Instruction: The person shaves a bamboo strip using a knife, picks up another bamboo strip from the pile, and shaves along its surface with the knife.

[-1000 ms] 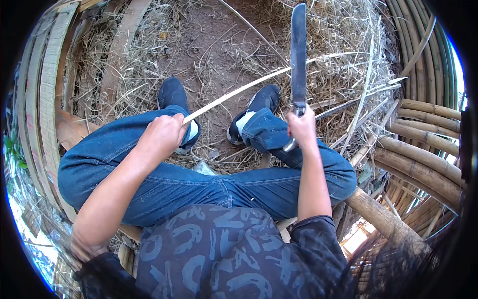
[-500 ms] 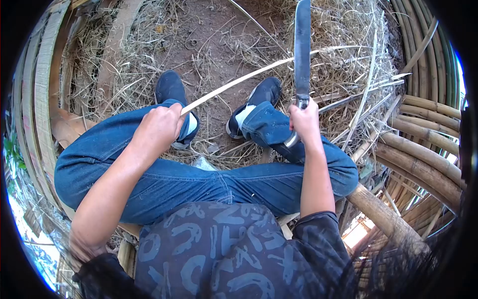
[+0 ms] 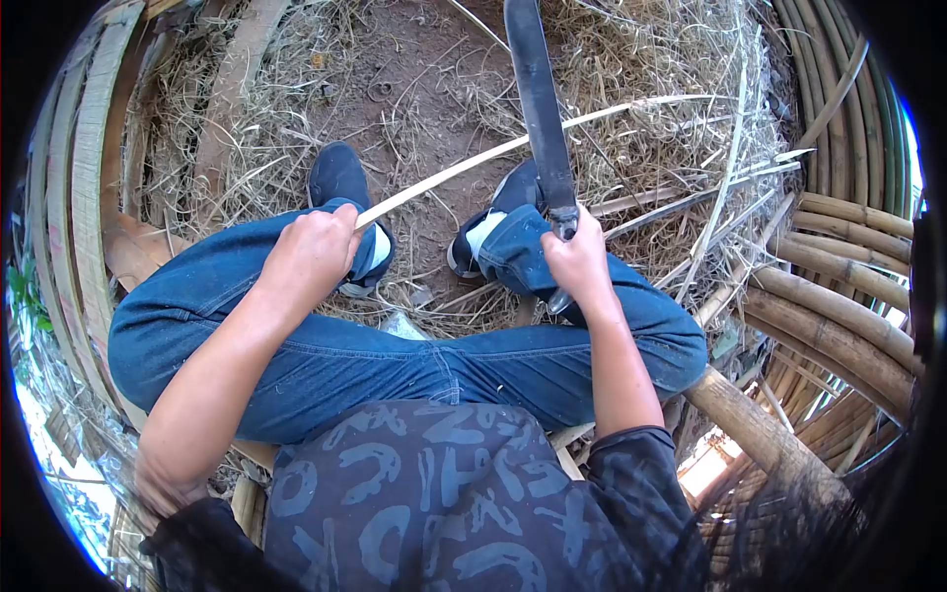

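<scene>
- Machete [image 3: 545, 113], head view: the long blade points away from the body and crosses the bamboo strip [image 3: 444, 177]; whether steel and strip touch, I cannot tell.
- Cutting risk, as I judge it: the blade passes right beside the right shoe [image 3: 517, 189] in the view, so a glancing stroke or a slip off the narrow strip could carry the edge to the foot or shin.
- Grip risk: the strip is thin and bowed, held at one end only, so it could spring or twist under the blade; a stroke running along it could head for the holding fingers.
- Left hand [image 3: 311, 259]: closed in a narrow fist around the strip's near end, above the left leg of the jeans [image 3: 197, 281], with no open gap showing between fingers and palm.
- Right hand [image 3: 580, 266]: wrapped tightly round the machete handle above the right leg, the pommel [image 3: 560, 301] poking out below; the exact lie of the fingertips is hidden.
- Strip: it leaves the left fist, arcs over the ground between the shoes, and passes the blade to reach the dry shavings [image 3: 651, 54] on the right, with bamboo poles [image 3: 848, 264] beyond.
</scene>
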`<action>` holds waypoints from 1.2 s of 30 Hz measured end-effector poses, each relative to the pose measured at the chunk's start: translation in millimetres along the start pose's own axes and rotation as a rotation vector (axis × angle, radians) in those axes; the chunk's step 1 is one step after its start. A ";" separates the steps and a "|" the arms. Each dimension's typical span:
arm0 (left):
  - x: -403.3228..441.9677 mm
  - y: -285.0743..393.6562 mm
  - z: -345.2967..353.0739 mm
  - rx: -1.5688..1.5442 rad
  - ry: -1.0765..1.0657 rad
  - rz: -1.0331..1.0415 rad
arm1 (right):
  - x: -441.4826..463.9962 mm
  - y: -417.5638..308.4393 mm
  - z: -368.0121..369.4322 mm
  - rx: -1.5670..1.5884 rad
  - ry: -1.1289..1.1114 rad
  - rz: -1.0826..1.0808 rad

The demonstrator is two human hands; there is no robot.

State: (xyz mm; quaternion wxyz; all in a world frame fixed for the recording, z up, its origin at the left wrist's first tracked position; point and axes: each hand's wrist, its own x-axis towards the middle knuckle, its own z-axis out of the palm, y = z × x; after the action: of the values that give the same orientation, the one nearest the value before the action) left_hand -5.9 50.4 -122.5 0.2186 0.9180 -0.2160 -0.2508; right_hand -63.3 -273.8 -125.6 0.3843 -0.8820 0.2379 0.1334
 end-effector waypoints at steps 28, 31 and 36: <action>-0.6 2.1 2.1 0.125 -0.022 -0.013 | 2.4 12.5 50.2 0.168 0.030 0.061; 0.4 -1.0 3.8 0.101 -0.027 0.014 | -14.0 -25.0 63.4 0.152 0.019 -0.019; -0.8 -1.7 3.5 0.065 0.010 0.005 | 8.4 -10.9 32.3 0.039 0.097 -0.142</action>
State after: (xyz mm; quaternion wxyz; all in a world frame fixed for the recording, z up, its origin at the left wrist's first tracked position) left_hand -8.1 51.2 -125.8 0.1902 0.9253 -0.2253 -0.2385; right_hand -52.1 -246.0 -144.0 0.3979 -0.8945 0.1956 0.0583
